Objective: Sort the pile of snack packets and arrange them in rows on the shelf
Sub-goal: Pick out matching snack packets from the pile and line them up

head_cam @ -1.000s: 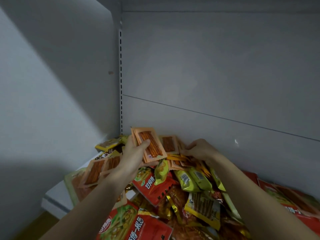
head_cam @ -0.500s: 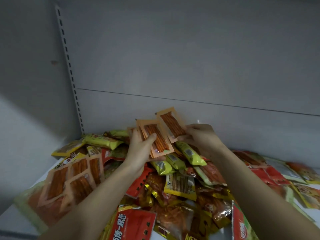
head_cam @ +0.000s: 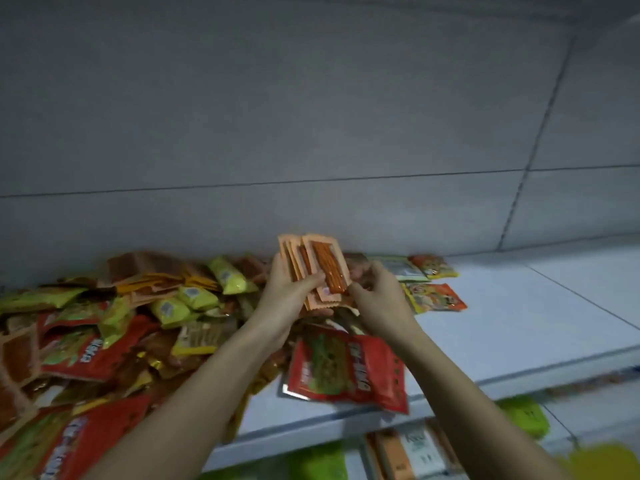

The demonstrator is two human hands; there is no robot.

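Shelf: pale grey metal shelf board (head_cam: 519, 327) with a grey back panel; right half bare apart from a few packets near the back edge.
Pile: loose heap of red, yellow-green and orange foil snack packets (head_cam: 114, 327) covering the left half of the shelf, from the back edge to the front edge.
Red bag: large red foil bag with a green picture panel (head_cam: 346, 370) lying flat at the pile's right fringe, its lower edge overhanging the front edge of the shelf.
Sorted packets: two orange-and-yellow printed packets (head_cam: 434, 297) flat near the back edge, right of the hands; a pale grey-green packet (head_cam: 398, 268) beside them.
Left hand: left hand (head_cam: 289, 294) grips a fanned stack of thin orange packets with clear windows showing reddish sticks (head_cam: 315, 268), thumb across the front, held upright above the pile near the back panel.
Right hand: right hand (head_cam: 379, 299) just beside the stack, fingers curled, fingertips touching its right lower edge; whether it pinches a packet, cannot tell.
Lower shelf: blurred green and orange packages (head_cam: 408, 452) below the front edge.
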